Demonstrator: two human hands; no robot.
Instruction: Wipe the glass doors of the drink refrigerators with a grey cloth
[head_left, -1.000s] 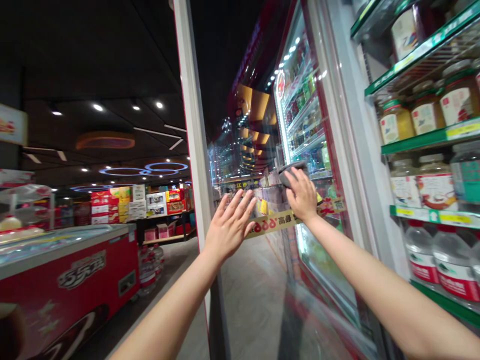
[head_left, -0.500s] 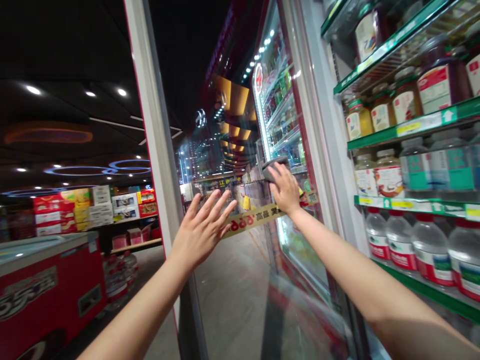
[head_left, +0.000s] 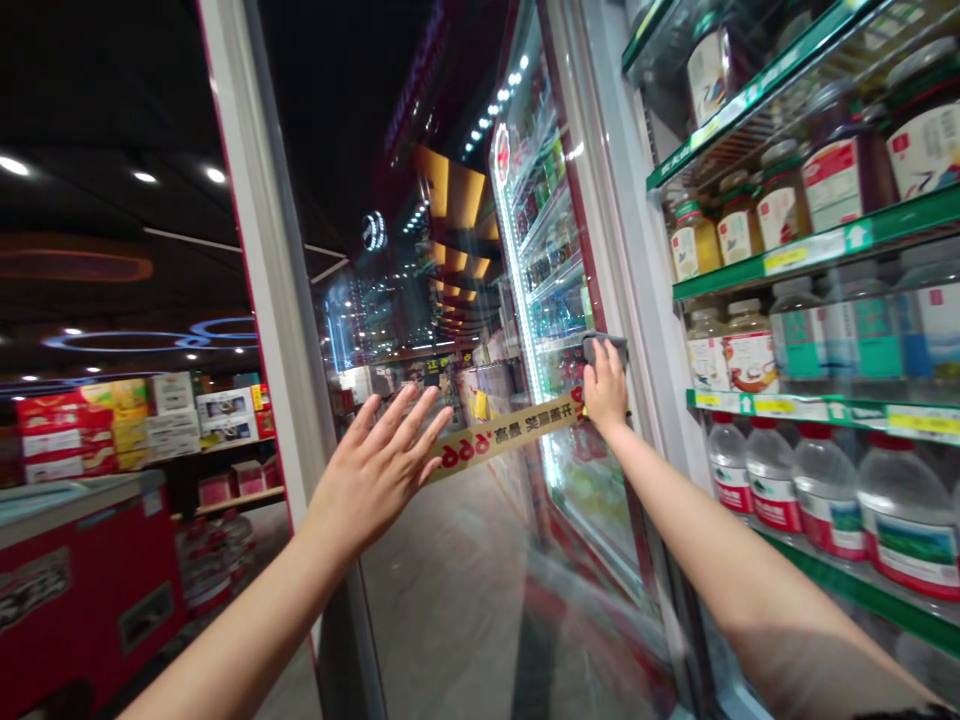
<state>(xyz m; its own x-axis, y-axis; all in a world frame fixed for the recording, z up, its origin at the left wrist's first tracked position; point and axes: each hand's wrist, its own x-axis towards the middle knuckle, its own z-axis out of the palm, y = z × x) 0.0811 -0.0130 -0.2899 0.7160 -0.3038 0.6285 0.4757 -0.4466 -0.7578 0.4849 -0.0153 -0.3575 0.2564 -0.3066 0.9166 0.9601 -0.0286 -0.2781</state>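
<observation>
A glass door (head_left: 450, 570) with a pale metal frame stands open in front of me, and a tan printed strip (head_left: 517, 432) runs across it. My right hand (head_left: 606, 388) presses a dark grey cloth (head_left: 600, 345) to the glass near the shelf-side frame, at the strip's right end. The cloth shows above and behind the fingers. My left hand (head_left: 375, 460) has its fingers spread, palm toward the glass near the left frame bar (head_left: 259, 250). It holds nothing; whether the palm touches the glass is hard to tell.
At the right, green-edged cooler shelves (head_left: 795, 405) hold bottled drinks, with large red-capped water bottles (head_left: 832, 490) low down. Left of the door are a red chest freezer (head_left: 82, 590) and stacked boxes (head_left: 67, 430). The glass reflects a lit drinks fridge (head_left: 555, 260).
My right hand has slid the cloth rightward across the glass to near the frame. My left hand keeps its spread pose by the left bar. The whole view has shifted slightly.
</observation>
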